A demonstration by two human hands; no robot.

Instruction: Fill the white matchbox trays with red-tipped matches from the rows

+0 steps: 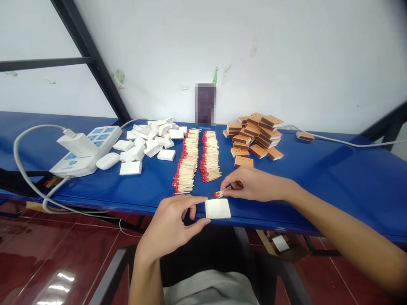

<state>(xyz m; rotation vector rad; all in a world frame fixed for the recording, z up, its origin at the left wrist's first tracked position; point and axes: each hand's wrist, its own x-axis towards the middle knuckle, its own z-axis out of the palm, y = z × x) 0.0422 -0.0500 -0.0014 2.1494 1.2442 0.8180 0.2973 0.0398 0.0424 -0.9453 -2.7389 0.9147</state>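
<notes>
Filling seems the step: the left hand (174, 222), thumb and finger spread, has its grip on the left end of the tray (218, 208) at the front of the table (149, 184); just beyond are matches (218, 194), tightly pinched by the right hand (254, 183), likely needing lowering in.

pale grey top (210, 291), dark legwear (216, 250), bare forearms (333, 226)

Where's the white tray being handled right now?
Head view, just right of centre: the white tray is at the near edge of the blue table, in the left hand, just below the matches in the right hand.
</notes>
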